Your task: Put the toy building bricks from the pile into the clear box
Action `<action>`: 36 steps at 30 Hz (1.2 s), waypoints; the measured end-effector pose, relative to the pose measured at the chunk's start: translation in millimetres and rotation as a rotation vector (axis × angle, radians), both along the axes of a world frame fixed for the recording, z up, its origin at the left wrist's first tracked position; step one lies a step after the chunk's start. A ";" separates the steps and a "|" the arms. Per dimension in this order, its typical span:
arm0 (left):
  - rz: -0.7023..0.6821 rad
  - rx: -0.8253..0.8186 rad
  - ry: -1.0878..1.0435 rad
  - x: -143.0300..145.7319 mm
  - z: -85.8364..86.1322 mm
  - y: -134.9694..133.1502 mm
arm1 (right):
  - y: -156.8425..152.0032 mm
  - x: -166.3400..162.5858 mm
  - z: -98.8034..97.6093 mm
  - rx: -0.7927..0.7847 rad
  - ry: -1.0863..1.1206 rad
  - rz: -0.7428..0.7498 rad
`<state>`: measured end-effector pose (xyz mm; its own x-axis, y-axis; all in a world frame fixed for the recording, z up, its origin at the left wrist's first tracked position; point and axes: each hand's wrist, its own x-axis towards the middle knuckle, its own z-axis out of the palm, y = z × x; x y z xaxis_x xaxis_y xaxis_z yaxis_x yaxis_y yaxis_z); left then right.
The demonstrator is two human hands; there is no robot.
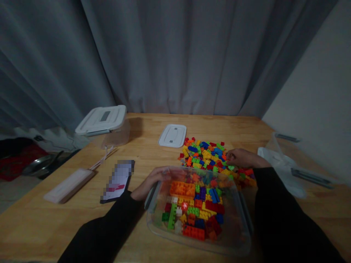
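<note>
A clear plastic box [236, 233] stands in front of me with several toy building bricks [192, 212] of many colours on its bottom. My left hand [153, 179] grips its far left corner, the fingers partly hidden by the rim. Beyond the box a heap of loose bricks [205, 155] in red, yellow, blue, green and orange spreads over the table. At the heap's right edge is my right hand [242, 157], its fingers curled together low over the bricks. Whatever is between those fingertips is too small to make out.
A white lid [172, 136] lies behind the heap. To the left are a lidded box [116, 133], a phone [117, 182] and a pale power strip [70, 185] with its cord. Another clear box [285, 164] with grey clips is at the right by the wall.
</note>
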<state>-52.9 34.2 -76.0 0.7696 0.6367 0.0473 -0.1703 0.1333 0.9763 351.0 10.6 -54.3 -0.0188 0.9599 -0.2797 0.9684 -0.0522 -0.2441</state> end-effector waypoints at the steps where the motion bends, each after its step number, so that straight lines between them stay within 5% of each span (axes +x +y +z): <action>1: 0.008 0.004 0.008 -0.2 1.0 -0.4 | 0.2 -0.1 -0.6 0.003 0.002 -0.001; 36: -0.008 -0.028 -0.016 0.7 0.1 -0.4 | 3.1 7.1 -11.7 0.041 0.007 0.031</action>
